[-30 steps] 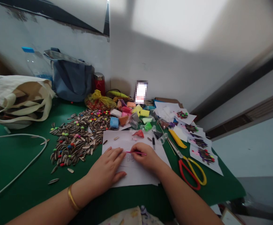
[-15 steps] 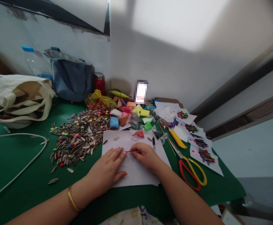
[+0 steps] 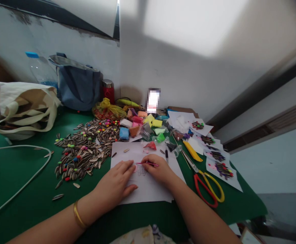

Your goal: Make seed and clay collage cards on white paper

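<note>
A white sheet of paper (image 3: 150, 194) lies before me with a pencil-like line drawing (image 3: 141, 171) and a small pink patch at its left edge. My left hand (image 3: 116, 179) rests flat on the sheet, fingers stretched out beside the drawing. Pinched in my right hand (image 3: 158, 168) is a thin pink stick-like tool (image 3: 154, 164), its tip just above the drawing. Farther up the sheet are a red lump in clear wrap (image 3: 151, 145), a pale seed (image 3: 126, 150) and a dark seed (image 3: 114, 154). A black pen (image 3: 166, 156) lies to the right.
Striped sunflower seeds (image 3: 86, 156) mixed with coloured pieces cover the left. Wrapped coloured clay blocks (image 3: 137, 120) lie behind the sheet. To the right are scissors (image 3: 195, 168), a yellow cutter (image 3: 192, 150) and decorated cards (image 3: 235, 179). Bags, a bottle (image 3: 42, 71) and a lit phone (image 3: 153, 100) stand behind.
The pink tool and my right fingers have shifted very slightly up from the drawing, showing more of it and the pink patch. My left hand stays nearly in place.
</note>
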`<move>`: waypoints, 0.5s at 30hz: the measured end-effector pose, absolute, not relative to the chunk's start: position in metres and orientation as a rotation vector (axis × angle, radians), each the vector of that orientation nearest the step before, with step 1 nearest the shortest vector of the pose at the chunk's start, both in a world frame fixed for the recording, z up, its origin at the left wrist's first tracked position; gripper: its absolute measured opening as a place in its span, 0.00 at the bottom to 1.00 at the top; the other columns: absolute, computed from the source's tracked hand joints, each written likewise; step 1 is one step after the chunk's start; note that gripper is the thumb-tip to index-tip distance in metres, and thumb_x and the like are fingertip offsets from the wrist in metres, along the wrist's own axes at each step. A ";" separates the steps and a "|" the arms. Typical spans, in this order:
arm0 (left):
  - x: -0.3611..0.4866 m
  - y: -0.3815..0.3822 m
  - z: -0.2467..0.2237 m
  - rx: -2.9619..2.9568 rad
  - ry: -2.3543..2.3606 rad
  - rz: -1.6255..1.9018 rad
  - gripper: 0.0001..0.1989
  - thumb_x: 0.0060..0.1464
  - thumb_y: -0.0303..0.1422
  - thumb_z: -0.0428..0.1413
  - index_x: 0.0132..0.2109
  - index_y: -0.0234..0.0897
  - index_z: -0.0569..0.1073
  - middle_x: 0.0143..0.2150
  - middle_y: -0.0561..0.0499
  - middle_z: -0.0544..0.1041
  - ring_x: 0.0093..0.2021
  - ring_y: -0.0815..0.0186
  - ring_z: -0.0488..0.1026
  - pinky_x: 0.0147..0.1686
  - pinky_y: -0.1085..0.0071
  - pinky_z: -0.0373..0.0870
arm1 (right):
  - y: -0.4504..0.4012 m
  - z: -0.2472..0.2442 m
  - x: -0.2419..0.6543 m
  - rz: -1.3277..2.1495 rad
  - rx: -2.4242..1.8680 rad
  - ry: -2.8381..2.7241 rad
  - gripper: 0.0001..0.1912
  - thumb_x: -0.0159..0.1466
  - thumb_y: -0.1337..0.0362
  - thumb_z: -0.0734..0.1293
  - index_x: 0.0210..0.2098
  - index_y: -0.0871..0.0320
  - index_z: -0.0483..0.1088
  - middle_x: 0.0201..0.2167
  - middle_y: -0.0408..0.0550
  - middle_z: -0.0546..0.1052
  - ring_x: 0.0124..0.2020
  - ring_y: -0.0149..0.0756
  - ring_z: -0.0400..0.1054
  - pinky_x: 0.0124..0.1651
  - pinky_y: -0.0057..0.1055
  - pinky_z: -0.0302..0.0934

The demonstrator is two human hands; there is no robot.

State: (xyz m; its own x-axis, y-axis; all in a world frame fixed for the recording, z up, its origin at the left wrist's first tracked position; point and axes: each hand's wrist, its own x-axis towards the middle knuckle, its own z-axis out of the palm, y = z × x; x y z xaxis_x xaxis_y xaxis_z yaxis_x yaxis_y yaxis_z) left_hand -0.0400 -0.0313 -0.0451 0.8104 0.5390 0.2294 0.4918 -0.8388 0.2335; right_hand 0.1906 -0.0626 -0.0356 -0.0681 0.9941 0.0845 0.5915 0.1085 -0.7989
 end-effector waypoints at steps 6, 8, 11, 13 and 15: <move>-0.039 -0.031 -0.042 2.823 0.826 0.398 0.28 0.60 0.47 0.54 0.61 0.35 0.68 0.63 0.39 0.69 0.61 0.51 0.67 0.61 0.55 0.65 | -0.062 -0.035 0.190 0.788 -1.554 -1.736 0.06 0.63 0.67 0.66 0.37 0.54 0.76 0.35 0.43 0.77 0.38 0.34 0.70 0.46 0.30 0.61; -0.040 -0.030 -0.042 2.796 0.841 0.443 0.28 0.61 0.46 0.54 0.62 0.35 0.68 0.62 0.40 0.70 0.61 0.53 0.67 0.60 0.56 0.66 | -0.062 -0.034 0.190 0.791 -1.567 -1.728 0.06 0.62 0.67 0.67 0.37 0.54 0.76 0.35 0.43 0.77 0.38 0.34 0.70 0.45 0.31 0.62; -0.040 -0.030 -0.043 2.782 0.832 0.486 0.27 0.61 0.46 0.54 0.61 0.36 0.68 0.61 0.40 0.71 0.60 0.53 0.68 0.60 0.56 0.66 | -0.062 -0.034 0.190 0.793 -1.586 -1.713 0.05 0.62 0.66 0.67 0.37 0.54 0.76 0.35 0.43 0.77 0.39 0.35 0.70 0.45 0.31 0.62; -0.039 -0.030 -0.043 2.806 0.816 0.463 0.27 0.60 0.47 0.54 0.61 0.36 0.69 0.61 0.40 0.71 0.60 0.51 0.68 0.60 0.55 0.66 | -0.062 -0.034 0.189 0.794 -1.581 -1.719 0.05 0.62 0.66 0.67 0.37 0.54 0.76 0.36 0.43 0.78 0.39 0.35 0.70 0.46 0.31 0.62; -0.037 -0.031 -0.043 2.829 0.817 0.420 0.28 0.59 0.47 0.55 0.61 0.35 0.70 0.62 0.39 0.71 0.60 0.50 0.68 0.60 0.53 0.66 | -0.062 -0.034 0.189 0.793 -1.575 -1.723 0.06 0.62 0.67 0.67 0.37 0.54 0.76 0.36 0.43 0.78 0.39 0.35 0.70 0.45 0.31 0.62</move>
